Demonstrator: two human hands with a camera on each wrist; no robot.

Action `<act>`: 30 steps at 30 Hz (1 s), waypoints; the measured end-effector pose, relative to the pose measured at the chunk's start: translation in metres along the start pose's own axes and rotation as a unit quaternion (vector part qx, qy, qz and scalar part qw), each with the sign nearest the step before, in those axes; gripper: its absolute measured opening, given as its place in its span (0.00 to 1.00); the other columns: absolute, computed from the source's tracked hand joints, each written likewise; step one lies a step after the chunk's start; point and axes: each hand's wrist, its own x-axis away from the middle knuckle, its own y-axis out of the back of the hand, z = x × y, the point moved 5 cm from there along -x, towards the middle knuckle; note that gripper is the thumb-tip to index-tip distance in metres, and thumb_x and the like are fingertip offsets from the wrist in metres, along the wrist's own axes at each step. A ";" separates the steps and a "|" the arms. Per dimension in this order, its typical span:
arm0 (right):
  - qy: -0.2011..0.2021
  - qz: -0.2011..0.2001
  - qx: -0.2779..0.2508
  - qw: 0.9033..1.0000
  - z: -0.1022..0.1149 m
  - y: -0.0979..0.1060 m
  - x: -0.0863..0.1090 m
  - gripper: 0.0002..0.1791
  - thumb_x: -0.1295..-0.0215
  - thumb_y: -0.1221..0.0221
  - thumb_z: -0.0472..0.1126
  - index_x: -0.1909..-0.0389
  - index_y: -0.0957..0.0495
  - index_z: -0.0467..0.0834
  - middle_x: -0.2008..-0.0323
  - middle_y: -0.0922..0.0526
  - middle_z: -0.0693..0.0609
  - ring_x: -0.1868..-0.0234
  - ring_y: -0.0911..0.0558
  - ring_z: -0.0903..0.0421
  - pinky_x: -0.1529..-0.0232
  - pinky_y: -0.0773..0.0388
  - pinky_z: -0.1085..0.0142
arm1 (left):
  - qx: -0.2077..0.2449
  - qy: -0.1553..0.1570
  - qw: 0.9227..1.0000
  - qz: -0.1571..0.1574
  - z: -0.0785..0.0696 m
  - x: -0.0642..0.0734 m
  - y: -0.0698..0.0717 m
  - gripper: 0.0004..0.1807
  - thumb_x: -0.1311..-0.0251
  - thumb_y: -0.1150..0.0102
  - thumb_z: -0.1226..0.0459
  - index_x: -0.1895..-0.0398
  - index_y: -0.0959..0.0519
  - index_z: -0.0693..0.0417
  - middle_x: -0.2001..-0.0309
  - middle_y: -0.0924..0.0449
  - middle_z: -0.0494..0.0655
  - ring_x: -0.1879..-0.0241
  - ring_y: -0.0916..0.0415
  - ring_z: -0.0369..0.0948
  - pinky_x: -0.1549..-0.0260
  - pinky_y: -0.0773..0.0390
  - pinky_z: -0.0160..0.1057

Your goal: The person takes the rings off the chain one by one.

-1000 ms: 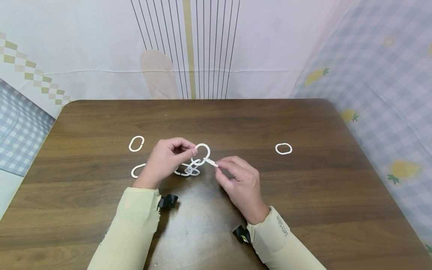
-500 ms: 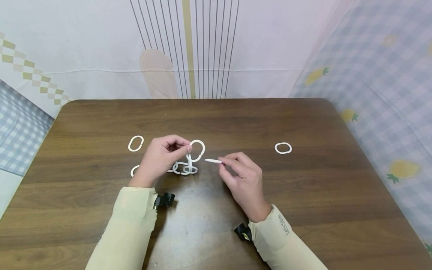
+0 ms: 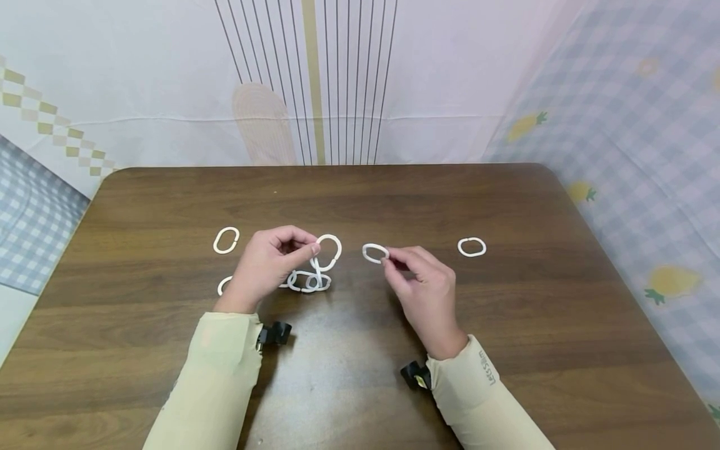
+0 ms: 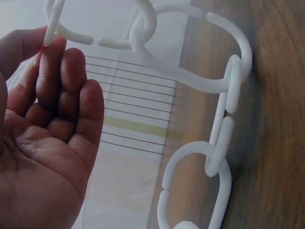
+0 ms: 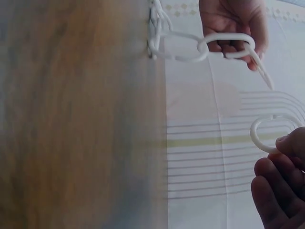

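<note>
My left hand (image 3: 270, 265) pinches the end of a chain between thumb and index finger. The chain (image 4: 232, 83) is made of white plastic oval links, each with a small split. Its upper link (image 3: 340, 248) stands up beside the fingertips, and lower links (image 3: 300, 289) hang or lie at the tabletop below. To the right, my right hand (image 3: 424, 290) pinches a single white oval link (image 5: 255, 136) by one end, held in the air apart from the chain. A split shows in that link's upper side in the right wrist view.
Loose white links lie on the brown wooden table (image 3: 360, 387): a left link (image 3: 215, 242) and a right link (image 3: 471, 255). Another white link (image 3: 221, 285) is partly hidden behind my left wrist. A patterned cloth (image 3: 450, 81) hangs behind the table.
The right hand's link was against the chain's end link a second ago; it came away and moved right, turning its oval face into view. My left hand shifted slightly left, then stayed.
</note>
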 end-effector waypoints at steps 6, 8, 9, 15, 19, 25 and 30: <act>-0.079 0.002 -0.006 0.997 -0.015 0.005 -0.003 0.03 0.44 0.30 0.29 0.69 0.12 0.37 0.71 0.13 0.49 0.72 0.16 0.57 0.66 0.20 0.76 | 0.005 0.002 1.000 0.003 0.001 0.000 -0.001 0.06 0.39 0.31 0.60 0.63 0.13 0.53 0.69 0.16 0.45 0.71 0.26 0.40 0.71 0.27 0.33; -0.138 0.013 -0.012 0.990 -0.020 0.006 -0.003 0.03 0.44 0.29 0.32 0.68 0.12 0.38 0.71 0.13 0.49 0.73 0.17 0.59 0.68 0.21 0.76 | 0.004 0.003 1.000 0.004 0.001 0.001 0.000 0.07 0.39 0.31 0.60 0.63 0.13 0.53 0.68 0.16 0.45 0.71 0.26 0.40 0.71 0.27 0.33; -0.169 0.019 -0.020 0.985 -0.023 0.006 -0.003 0.04 0.44 0.28 0.33 0.68 0.12 0.38 0.71 0.13 0.49 0.73 0.18 0.60 0.69 0.22 0.76 | 0.003 0.003 1.000 0.004 0.000 0.001 0.000 0.07 0.39 0.31 0.60 0.63 0.13 0.53 0.68 0.16 0.45 0.71 0.26 0.40 0.71 0.27 0.33; -0.301 0.034 -0.106 0.947 -0.035 0.006 -0.003 0.06 0.43 0.28 0.34 0.66 0.13 0.37 0.73 0.13 0.47 0.73 0.14 0.56 0.69 0.19 0.70 | 0.000 0.004 1.000 0.006 -0.001 0.000 0.002 0.07 0.39 0.31 0.59 0.63 0.13 0.53 0.68 0.16 0.45 0.70 0.25 0.41 0.71 0.27 0.33; -0.340 0.028 -0.173 0.924 -0.040 0.004 -0.003 0.08 0.41 0.30 0.32 0.63 0.15 0.32 0.76 0.13 0.49 0.72 0.13 0.50 0.63 0.15 0.60 | -0.002 0.003 1.000 0.005 -0.001 0.000 0.004 0.08 0.39 0.30 0.59 0.63 0.13 0.53 0.68 0.16 0.45 0.70 0.25 0.40 0.71 0.27 0.33; -0.363 0.011 -0.198 0.911 -0.048 0.010 -0.003 0.10 0.41 0.31 0.30 0.61 0.17 0.27 0.76 0.14 0.53 0.73 0.13 0.51 0.63 0.15 0.60 | 0.000 -0.002 1.000 0.003 -0.001 -0.001 0.004 0.07 0.39 0.31 0.60 0.63 0.13 0.53 0.68 0.16 0.46 0.71 0.26 0.40 0.71 0.27 0.33; -0.375 -0.002 -0.181 0.909 -0.060 0.025 0.001 0.11 0.41 0.31 0.30 0.61 0.17 0.26 0.77 0.14 0.53 0.74 0.13 0.55 0.65 0.15 0.65 | 0.004 0.000 1.000 0.007 -0.001 -0.002 0.002 0.07 0.39 0.30 0.60 0.63 0.13 0.53 0.68 0.15 0.46 0.70 0.25 0.41 0.71 0.26 0.33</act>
